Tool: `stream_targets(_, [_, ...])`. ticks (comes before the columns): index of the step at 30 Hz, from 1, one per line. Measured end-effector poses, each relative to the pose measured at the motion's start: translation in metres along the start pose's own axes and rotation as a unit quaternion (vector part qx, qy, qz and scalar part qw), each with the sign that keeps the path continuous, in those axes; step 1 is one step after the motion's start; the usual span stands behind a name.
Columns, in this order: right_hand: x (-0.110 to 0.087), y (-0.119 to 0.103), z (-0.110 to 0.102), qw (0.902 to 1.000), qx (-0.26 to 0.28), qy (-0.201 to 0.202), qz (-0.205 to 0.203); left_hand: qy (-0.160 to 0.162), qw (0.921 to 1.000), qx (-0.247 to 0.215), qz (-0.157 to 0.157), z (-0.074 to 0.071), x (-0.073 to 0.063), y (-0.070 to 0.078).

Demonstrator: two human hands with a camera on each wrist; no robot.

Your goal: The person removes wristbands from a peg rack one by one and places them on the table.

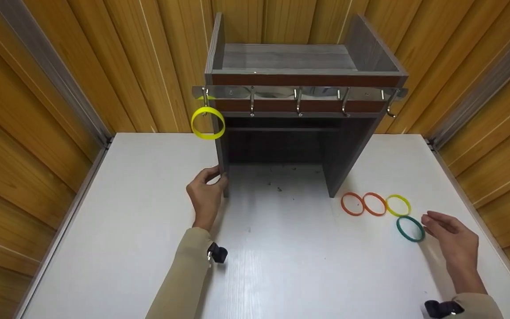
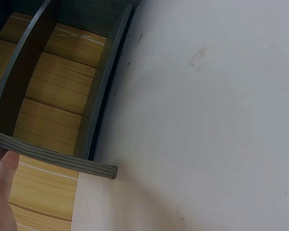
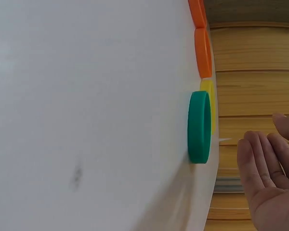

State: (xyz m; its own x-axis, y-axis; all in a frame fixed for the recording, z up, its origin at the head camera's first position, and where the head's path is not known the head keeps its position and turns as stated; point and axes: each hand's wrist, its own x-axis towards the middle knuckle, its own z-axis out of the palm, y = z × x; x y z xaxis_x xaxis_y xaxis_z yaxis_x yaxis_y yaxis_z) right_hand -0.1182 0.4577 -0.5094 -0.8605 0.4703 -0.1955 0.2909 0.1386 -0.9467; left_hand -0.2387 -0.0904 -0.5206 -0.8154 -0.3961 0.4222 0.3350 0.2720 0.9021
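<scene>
My left hand (image 1: 205,195) grips the front edge of the left side panel of a grey wooden shelf unit (image 1: 352,146), low down near the table. In the left wrist view a fingertip (image 2: 7,166) shows at the panel's edge. A yellow ring (image 1: 193,127) hangs from the leftmost hook of the metal hook rail (image 1: 277,92). My right hand (image 1: 456,241) hovers just right of a green ring (image 3: 198,127), its fingers loosely bent and holding nothing. Two orange rings (image 3: 203,53) and another yellow ring (image 1: 409,206) lie in a row beyond the green one.
The shelf unit stands on a white table (image 1: 272,266) close to the back wall of wooden boards (image 1: 148,66). More wooden walls rise at both sides, with metal strips (image 1: 73,208) along the table's edges. Small dark specks (image 1: 280,189) dot the tabletop beneath the shelf.
</scene>
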Motion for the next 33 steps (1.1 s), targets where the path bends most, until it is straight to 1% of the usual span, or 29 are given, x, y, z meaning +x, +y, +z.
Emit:
stream_targets(4, [-0.006,-0.014,0.011,0.9996,-0.012,-0.012,-0.024,0.0,1.0,0.0,-0.001,0.0,0.001,0.0])
stream_targets(9, [-0.013,-0.033,0.029,0.9965,0.015,-0.028,-0.077,0.001,1.0,0.002,-0.005,0.0,0.001,0.0])
stream_targets(13, [-0.018,-0.047,0.046,0.9926,0.028,-0.046,-0.108,0.0,0.9999,0.007,-0.008,0.0,0.001,0.002])
stream_targets(16, [-0.021,-0.057,0.058,0.9892,0.02,-0.061,-0.132,0.0,0.9999,0.01,-0.008,0.0,0.001,0.003])
stream_targets(19, [-0.024,-0.066,0.07,0.9847,-0.002,-0.072,-0.159,0.001,0.9999,0.011,-0.009,0.0,0.001,0.003])
stream_targets(22, [-0.028,-0.076,0.081,0.9803,-0.009,-0.081,-0.18,0.001,0.9999,0.009,-0.009,0.0,0.001,0.002])
stream_targets(24, [-0.032,-0.082,0.089,0.9773,-0.002,-0.088,-0.193,0.001,0.9999,0.009,-0.008,0.0,0.001,0.002])
stream_targets(29, [-0.038,-0.095,0.109,0.9675,0.037,-0.111,-0.224,0.001,1.0,-0.001,0.0,0.001,0.002,0.0])
stream_targets(33, [-0.042,-0.103,0.124,0.9604,0.04,-0.126,-0.245,0.002,1.0,-0.008,-0.001,0.001,0.001,-0.001])
